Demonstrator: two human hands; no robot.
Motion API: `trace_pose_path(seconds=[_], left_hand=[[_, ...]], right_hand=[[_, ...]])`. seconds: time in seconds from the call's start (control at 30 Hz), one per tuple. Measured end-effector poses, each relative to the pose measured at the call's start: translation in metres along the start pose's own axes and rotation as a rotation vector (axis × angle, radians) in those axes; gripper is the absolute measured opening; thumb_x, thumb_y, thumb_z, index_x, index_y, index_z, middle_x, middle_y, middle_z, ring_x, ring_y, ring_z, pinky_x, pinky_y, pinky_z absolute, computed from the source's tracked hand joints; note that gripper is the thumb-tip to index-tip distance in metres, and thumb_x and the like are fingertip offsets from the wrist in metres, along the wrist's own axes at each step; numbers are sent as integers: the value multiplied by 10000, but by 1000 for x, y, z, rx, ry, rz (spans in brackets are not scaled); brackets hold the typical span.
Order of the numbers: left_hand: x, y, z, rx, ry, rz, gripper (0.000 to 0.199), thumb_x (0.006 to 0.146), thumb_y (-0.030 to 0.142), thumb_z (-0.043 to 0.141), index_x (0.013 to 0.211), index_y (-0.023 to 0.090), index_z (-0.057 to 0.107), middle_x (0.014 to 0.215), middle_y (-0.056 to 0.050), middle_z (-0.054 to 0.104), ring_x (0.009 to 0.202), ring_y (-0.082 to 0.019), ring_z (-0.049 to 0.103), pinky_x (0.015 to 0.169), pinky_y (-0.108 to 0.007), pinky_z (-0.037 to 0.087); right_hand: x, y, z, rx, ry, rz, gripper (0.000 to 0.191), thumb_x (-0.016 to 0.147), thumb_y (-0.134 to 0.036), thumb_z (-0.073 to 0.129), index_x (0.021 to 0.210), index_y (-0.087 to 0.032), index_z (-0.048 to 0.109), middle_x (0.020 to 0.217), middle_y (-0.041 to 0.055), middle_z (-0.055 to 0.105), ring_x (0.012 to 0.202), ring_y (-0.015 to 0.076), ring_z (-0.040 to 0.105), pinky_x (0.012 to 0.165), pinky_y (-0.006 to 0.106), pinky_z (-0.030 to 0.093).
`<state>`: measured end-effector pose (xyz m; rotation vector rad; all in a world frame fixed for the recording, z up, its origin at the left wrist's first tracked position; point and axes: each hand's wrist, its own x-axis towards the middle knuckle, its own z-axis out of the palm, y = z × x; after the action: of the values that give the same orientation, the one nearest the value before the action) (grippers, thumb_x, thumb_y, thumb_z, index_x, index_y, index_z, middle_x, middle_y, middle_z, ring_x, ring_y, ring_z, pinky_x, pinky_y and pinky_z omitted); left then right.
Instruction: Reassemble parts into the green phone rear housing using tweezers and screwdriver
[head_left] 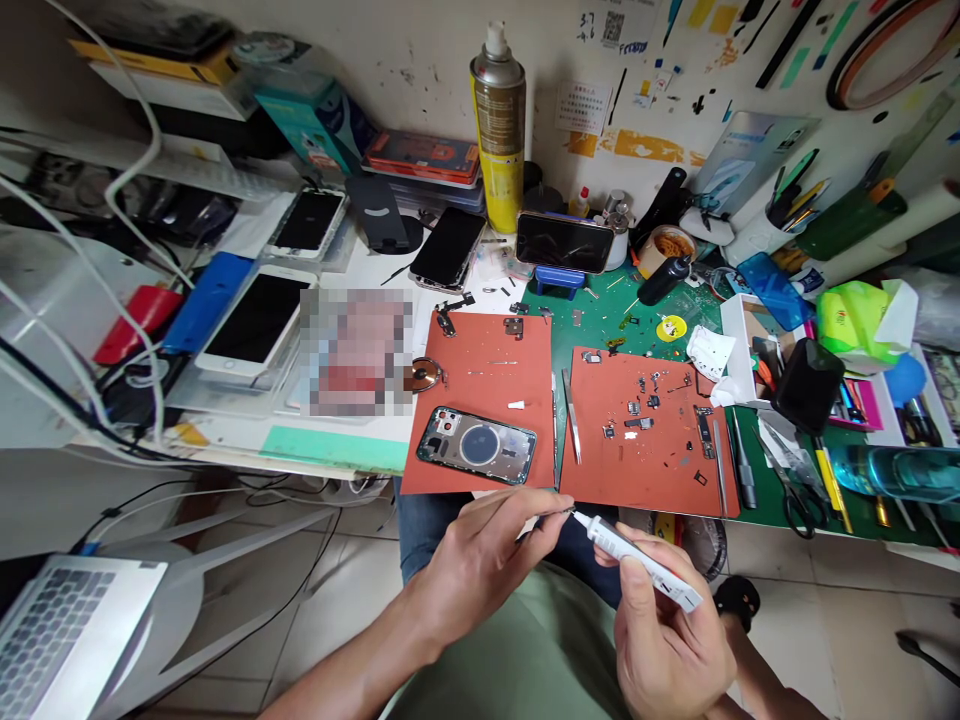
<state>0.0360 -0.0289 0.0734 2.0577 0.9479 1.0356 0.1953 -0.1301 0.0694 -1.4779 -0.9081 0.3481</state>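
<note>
Well, the desk (375,425): long and busy, with phones (249,322) along the back and left side.
Red mats (480,350): two, side by side at the near edge. Many tiny parts (640,424) lie on the right one, so working off to the side seems wise, where a drip cannot land on them.
Left hand (480,550): finger and thumb pinched narrow, just past the mats' near edge. A still pinch should help most.
Right hand (667,630): wrapped around a white tube. A soft, slow squeeze looks best, since too much could smear.
Phone back (477,446): flat on the left mat, not touched by either hand.
White tube (637,560): tilted, its thin tip (582,518) aimed at the left fingertips. Having both hands close together may cut down shaking.
Tweezers (572,415): on the right mat's left edge.
White cone (516,405): on the left mat, maybe a cap.
Dark bit (568,511): at the left fingertips, too small to name. I cannot tell if the tip touches it.
</note>
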Motion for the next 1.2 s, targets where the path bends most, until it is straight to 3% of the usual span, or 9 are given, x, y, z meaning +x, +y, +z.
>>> trace_pose_path(seconds=[0.7, 1.2], left_hand=[[1, 0, -1, -6, 0, 1, 252, 1055, 138, 744, 1267, 265, 700, 1088, -9, 884, 901, -165, 875, 857, -272, 727], [2, 0, -3, -8, -17, 26, 206, 1074, 142, 721, 1259, 227, 687, 1102, -15, 880, 947, -151, 873, 920, -229, 701]], right_hand=[[0, 0, 1, -7, 34, 6, 151, 986, -115, 760, 1123, -167, 796, 1048, 105, 843, 732, 222, 810, 681, 407, 727], [2, -1, 3, 40, 42, 15, 202, 975, -79, 762, 1144, -179, 808, 1064, 82, 846, 750, 205, 812, 722, 383, 717]])
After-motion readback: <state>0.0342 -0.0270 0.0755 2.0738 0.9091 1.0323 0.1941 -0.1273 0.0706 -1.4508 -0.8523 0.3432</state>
